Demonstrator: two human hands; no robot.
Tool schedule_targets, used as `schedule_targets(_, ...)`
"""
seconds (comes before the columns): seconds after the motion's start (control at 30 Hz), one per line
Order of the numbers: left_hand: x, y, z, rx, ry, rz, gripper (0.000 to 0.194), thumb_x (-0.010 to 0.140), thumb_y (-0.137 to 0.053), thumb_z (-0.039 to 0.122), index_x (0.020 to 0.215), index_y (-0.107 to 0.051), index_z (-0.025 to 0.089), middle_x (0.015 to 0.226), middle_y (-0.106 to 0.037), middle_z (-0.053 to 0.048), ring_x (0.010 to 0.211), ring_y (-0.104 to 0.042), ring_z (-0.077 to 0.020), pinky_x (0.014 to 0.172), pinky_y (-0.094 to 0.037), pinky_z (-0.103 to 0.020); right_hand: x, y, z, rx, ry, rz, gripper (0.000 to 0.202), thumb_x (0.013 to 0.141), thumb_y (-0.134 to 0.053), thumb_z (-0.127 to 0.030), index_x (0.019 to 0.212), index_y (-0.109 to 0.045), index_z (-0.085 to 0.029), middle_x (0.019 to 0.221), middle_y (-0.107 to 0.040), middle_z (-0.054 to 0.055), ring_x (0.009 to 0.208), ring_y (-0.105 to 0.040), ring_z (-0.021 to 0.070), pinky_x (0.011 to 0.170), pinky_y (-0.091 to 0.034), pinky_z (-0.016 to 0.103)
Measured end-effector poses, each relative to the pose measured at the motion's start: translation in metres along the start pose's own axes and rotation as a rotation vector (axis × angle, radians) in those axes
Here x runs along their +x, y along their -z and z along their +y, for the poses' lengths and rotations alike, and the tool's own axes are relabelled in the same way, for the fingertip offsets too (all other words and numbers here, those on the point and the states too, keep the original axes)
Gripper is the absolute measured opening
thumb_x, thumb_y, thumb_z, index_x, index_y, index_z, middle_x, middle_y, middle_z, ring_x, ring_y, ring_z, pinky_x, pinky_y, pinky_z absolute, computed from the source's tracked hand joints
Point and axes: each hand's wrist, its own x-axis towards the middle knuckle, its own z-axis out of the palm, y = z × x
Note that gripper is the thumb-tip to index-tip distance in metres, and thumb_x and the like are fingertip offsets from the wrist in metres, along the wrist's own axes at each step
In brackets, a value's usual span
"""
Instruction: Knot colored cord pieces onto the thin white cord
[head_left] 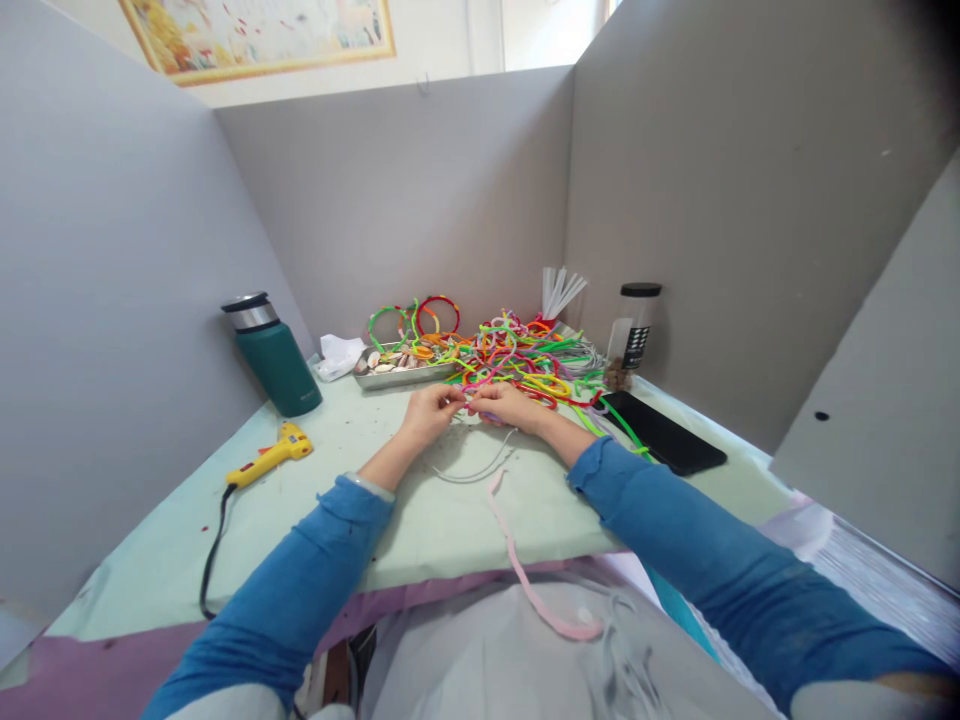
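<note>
"While the left hand (433, 412) and right hand (508, 405) are meeting above the table (435, 530), what are they holding?"

"Fingertips are pinching a small pink piece (470, 406) between them, hiding most of it; I can't tell its long axis."

"Behind?"

"Bright, bendy strands (517, 362) are lying tangled beside a shiny metal tray (405, 379)."

Head-worn camera looks forward and down over a tabletop (420, 520)
</note>
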Motion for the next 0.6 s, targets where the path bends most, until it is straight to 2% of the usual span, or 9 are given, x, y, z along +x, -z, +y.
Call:
schedule_targets(0.27,0.0007,0.0023,-0.0001,0.048,-0.074,0.01,0.012,0.073,-0.061,0.023,0.079,-0.07,0.018,0.08,-0.066,-0.003,0.063,-0.058,-0.0092,0.058,-0.044,-0.02,-0.0009,0.0,-0.0016,-0.049,-0.002,0.016,0.029,0.076,-0.054,-0.04,0.071,-0.061,-0.012,0.047,-0.047,-0.004,0.038,-0.036,0.0041,0.037,-0.023,0.018)
schedule_targets(0.6,0.0001,0.0036,0.0027,0.064,-0.128,-0.039,0.013,0.073,-0.063,0.019,0.082,-0.072,0.018,0.083,-0.066,-0.004,0.067,-0.057,-0.0095,0.063,-0.044,-0.022,-0.0017,-0.0003,-0.0024,-0.028,0.029,0.007,0.029,0.075,-0.053,-0.041,0.069,-0.059,-0.013,0.047,-0.047,-0.004,0.039,-0.038,0.0052,0.038,-0.025,0.019)
